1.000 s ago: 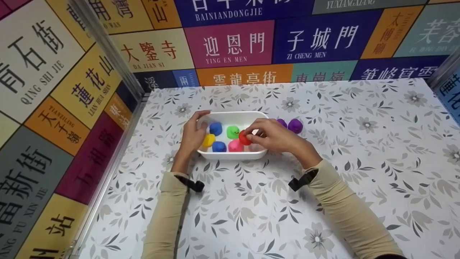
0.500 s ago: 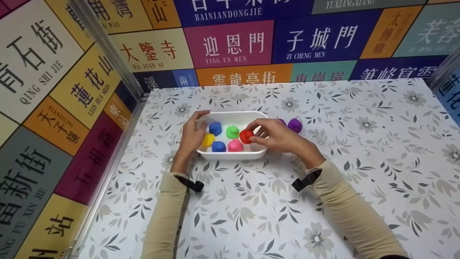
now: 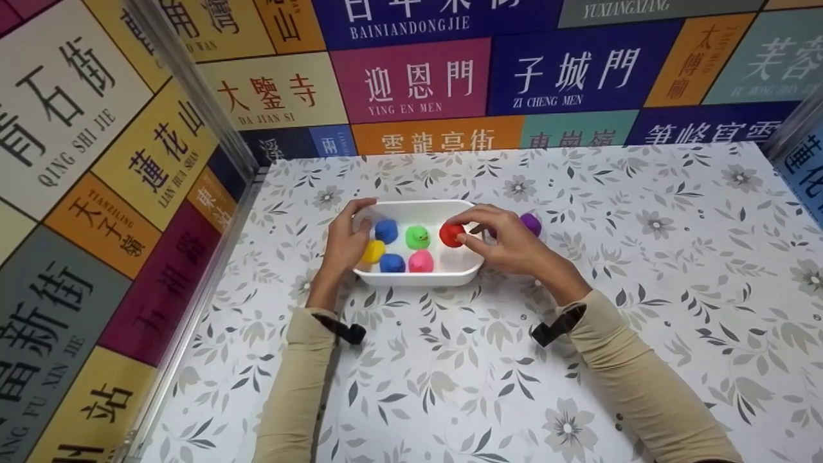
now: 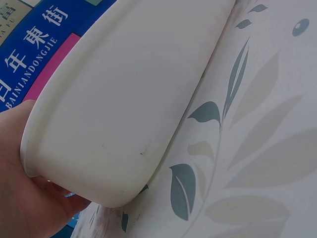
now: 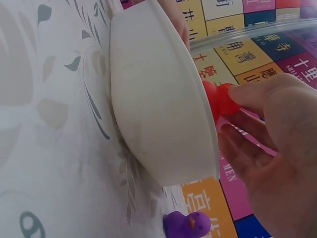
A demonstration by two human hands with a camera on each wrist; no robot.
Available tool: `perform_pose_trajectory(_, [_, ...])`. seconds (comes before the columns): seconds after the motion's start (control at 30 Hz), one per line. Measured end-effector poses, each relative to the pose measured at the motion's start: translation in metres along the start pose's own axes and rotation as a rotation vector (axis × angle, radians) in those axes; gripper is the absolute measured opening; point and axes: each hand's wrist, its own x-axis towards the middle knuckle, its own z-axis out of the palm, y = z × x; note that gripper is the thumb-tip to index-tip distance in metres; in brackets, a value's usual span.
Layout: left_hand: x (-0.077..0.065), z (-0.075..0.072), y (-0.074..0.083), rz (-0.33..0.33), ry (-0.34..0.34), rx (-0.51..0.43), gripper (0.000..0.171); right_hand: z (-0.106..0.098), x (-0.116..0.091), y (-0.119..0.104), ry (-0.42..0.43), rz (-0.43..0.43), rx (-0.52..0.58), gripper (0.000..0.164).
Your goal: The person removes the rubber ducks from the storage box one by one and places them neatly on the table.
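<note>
Head view: right hand (image 3: pixel 514 244) has the red toy (image 3: pixel 452 235) pinched between thumb and fingertips, so it's right at the tips, on the hand's left side, over the right end of the white tub (image 3: pixel 418 279). Right-wrist cam backs that up: thumb on the red, part of it hidden behind the tub wall.

Left hand (image 3: pixel 344 238) is curled round the tub's other end, gripping it. Just off that thumb sits a yellow toy (image 3: pixel 374 251), with one blue toy (image 3: pixel 387 230) a bit farther out and a second blue one (image 3: pixel 392 263) nearer the person. Between the hands there's a green duck (image 3: pixel 418 237), plus a pink toy (image 3: pixel 421 261) on the near side of it.

Outside the tub, a purple duck (image 3: pixel 531 224) sits just beyond the right hand's knuckles on the leaf-print tabletop (image 3: pixel 450 373); some more purple peeks out behind the fingers, mostly hidden.
</note>
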Motion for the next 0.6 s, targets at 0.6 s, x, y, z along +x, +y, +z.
perform_pose_trajectory(0.6, [0.001,0.0,-0.001,0.007,0.003,-0.011,0.04,-0.007,-0.018,0.009,0.111,-0.026,-0.041,0.033])
